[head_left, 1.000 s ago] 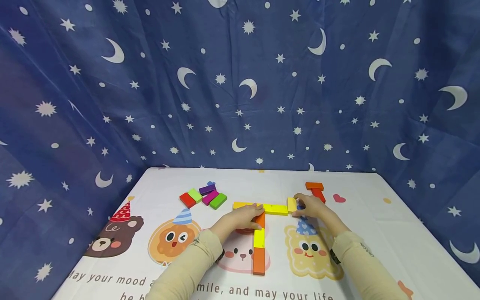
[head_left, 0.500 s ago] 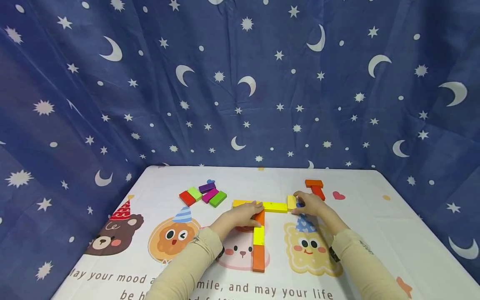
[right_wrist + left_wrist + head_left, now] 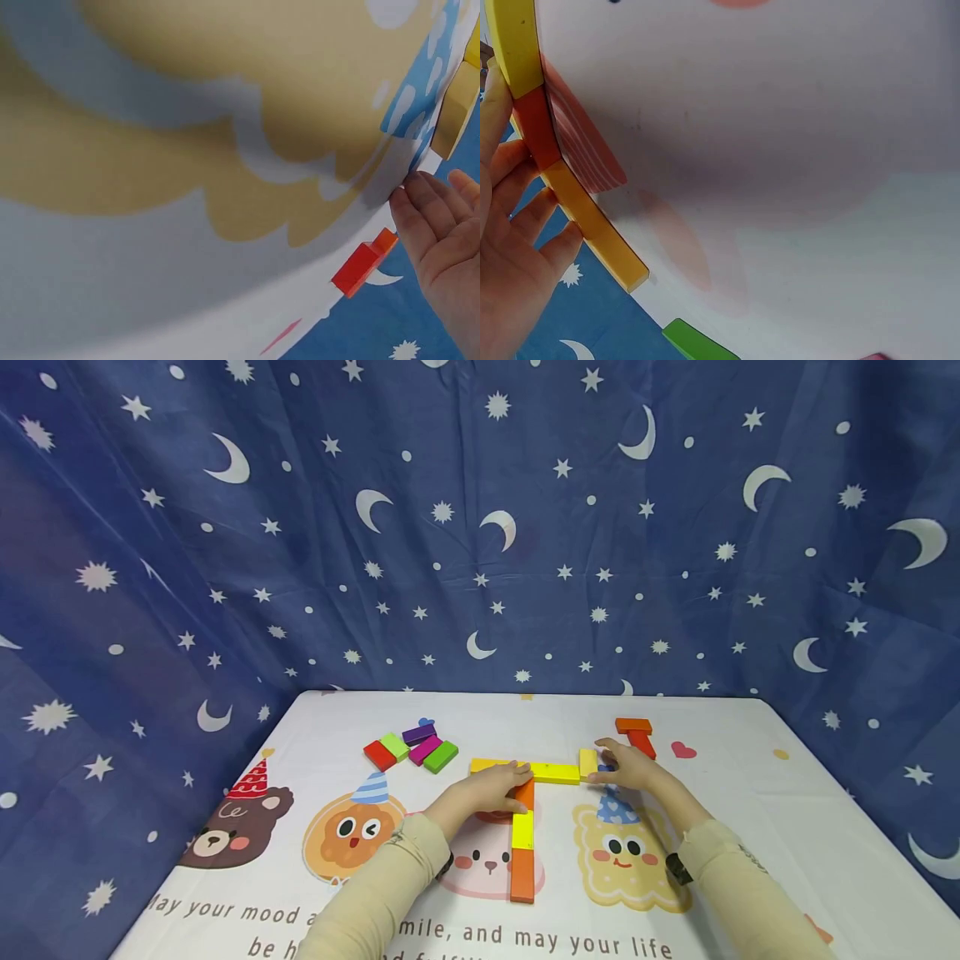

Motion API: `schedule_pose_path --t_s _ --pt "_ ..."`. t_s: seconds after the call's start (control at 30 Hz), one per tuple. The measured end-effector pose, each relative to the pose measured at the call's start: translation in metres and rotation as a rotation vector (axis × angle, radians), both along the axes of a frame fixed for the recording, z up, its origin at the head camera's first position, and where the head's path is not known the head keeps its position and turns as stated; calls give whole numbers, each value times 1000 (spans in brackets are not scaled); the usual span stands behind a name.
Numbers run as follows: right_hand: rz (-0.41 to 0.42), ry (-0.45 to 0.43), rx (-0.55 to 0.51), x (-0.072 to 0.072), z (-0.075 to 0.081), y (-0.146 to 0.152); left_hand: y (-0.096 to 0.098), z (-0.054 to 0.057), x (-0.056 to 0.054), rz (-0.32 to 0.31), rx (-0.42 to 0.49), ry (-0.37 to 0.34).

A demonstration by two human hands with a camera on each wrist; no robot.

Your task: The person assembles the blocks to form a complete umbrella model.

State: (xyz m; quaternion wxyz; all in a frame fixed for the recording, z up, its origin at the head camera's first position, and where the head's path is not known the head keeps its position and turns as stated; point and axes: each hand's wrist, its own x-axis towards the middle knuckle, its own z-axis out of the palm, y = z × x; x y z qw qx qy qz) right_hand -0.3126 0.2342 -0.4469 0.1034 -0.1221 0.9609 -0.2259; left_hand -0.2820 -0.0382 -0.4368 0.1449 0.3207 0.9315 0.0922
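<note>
Wooden blocks lie in a T on the cloth. Its crossbar runs from an orange-yellow block [image 3: 486, 765] through a bright yellow block [image 3: 555, 773] to a pale yellow block [image 3: 588, 765] set crosswise at the right end. Down the stem come an orange block [image 3: 525, 795], a yellow block [image 3: 522, 831] and another orange block [image 3: 522, 877]. My left hand [image 3: 491, 789] rests over the junction, fingertips along the blocks and thumb beside the stem. Just right of the pale yellow block, my right hand [image 3: 628, 767] holds nothing; in the right wrist view a gap separates its fingers from that block [image 3: 456, 112].
Red [image 3: 380, 756], light green [image 3: 394, 746], purple [image 3: 419, 734], magenta [image 3: 425, 750] and green [image 3: 440, 757] blocks lie behind on the left. An orange block [image 3: 633, 726] and a red block [image 3: 642, 744] touch at the back right. A starry blue curtain [image 3: 480, 527] borders the table.
My right hand has let go of the pale yellow block and moved slightly right, its fingers spreading. My left hand and the blocks keep their places.
</note>
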Motion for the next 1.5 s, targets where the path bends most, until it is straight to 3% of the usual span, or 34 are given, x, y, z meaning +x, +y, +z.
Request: schedule_pose_path --t_s 0.2,0.4,0.7,0.87,1.13,1.5 --pt "23 33 -39 1 4 2 1 -1 1 17 2 -17" --pt "-39 122 -87 1 9 8 2 -1 2 29 13 -31" --pt "-141 403 -171 -1 9 26 2 3 -1 -9 3 9" --pt "-219 478 -141 1 9 32 1 4 0 -6 2 4" --pt "-295 444 -83 3 7 40 0 1 0 4 5 -6" --pt "-297 339 -30 -4 -2 43 -1 1 0 -1 4 -1"
